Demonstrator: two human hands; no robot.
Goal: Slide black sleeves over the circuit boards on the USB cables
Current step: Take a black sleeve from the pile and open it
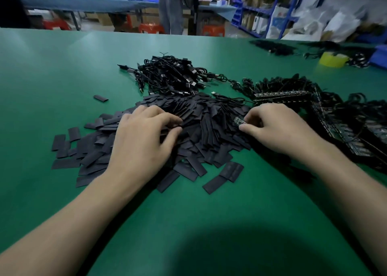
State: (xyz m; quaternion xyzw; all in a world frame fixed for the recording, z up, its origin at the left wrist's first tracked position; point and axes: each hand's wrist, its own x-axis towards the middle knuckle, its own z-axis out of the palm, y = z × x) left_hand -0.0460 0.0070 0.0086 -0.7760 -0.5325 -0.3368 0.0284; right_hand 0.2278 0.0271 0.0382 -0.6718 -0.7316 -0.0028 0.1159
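On the green counter our right hand pinches a circuit board over the sleeve pile while our left hand curls its fingers into it, whether gripping one we cannot tell, and we risk lifting several sleeves at once

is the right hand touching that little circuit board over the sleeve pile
Touching. The head view shows the right hand pinching the near end of the circuit board between thumb and fingertip, with no gap between them.
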